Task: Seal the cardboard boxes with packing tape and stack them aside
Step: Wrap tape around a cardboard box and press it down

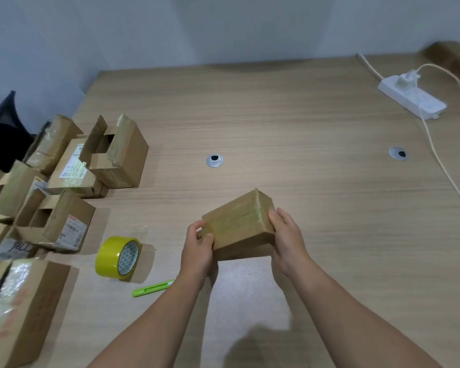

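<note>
A small closed cardboard box (239, 224), with glossy tape over its top, is held just above the wooden table (303, 155) near the front middle. My left hand (198, 248) grips its left end with thumb on top. My right hand (287, 237) grips its right end. A yellow roll of packing tape (117, 257) stands on edge to the left of my left hand. A green utility knife (153, 288) lies just in front of the roll. Several cardboard boxes (117, 152), some with open flaps, crowd the table's left side.
A white power strip (413, 98) with a plugged charger and a cream cable lies at the back right. Two round cable grommets (214, 160) sit in the tabletop. A blurred brown box (452, 57) is at the far right corner. A dark chair (3, 131) stands left of the table.
</note>
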Demonstrator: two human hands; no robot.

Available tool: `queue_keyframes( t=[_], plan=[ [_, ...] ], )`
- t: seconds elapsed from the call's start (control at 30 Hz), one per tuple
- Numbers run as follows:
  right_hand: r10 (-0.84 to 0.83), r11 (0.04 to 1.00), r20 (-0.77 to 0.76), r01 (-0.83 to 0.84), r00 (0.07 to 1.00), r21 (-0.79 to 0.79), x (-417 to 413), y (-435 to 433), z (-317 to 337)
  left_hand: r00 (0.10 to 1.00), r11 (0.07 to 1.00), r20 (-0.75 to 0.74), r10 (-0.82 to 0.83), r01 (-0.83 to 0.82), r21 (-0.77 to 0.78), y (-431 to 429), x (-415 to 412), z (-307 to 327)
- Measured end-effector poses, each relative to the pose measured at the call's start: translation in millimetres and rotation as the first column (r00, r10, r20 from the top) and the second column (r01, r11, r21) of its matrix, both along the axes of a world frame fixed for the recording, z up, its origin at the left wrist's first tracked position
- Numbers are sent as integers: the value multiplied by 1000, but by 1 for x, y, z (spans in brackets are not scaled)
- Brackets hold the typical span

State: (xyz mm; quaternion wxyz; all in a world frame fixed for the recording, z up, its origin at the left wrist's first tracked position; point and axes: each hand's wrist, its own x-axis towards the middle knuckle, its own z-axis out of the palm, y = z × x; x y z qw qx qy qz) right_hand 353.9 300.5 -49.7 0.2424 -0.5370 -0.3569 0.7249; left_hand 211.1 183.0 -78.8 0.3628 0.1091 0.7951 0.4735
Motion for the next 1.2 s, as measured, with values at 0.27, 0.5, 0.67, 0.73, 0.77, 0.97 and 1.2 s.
queue_keyframes(
  t=[0.27, 0.5, 0.67, 0.73, 0.77, 0.97, 1.2],
  plan=[
    [181, 958, 62, -191, 981, 215, -22, -5, 28, 997, 997, -41, -66, 67, 38, 16, 10, 24],
    [263, 866, 203, -324, 943, 382, -39, -22, 44, 996, 939, 42, 73, -83, 334, 37, 11, 66],
    [272, 826, 329, -395, 904, 401, -51, -26, 46, 989, 976, -149, 4, 28, 214, 34, 10, 68],
    [245, 823, 353, -386, 903, 416, -57, -27, 45, 979, 984, -204, -7, 42, 172, 33, 8, 66],
    [237, 823, 364, -386, 901, 417, -59, -28, 46, 977, 986, -212, -15, 50, 161, 33, 6, 65],
    [205, 784, 441, -416, 874, 461, -58, -22, 49, 989, 986, -149, -24, 48, 160, 38, -1, 65],
    [210, 798, 431, -409, 878, 443, -55, -21, 54, 1000, 980, 17, 2, -5, 199, 37, -7, 63]
  ],
)
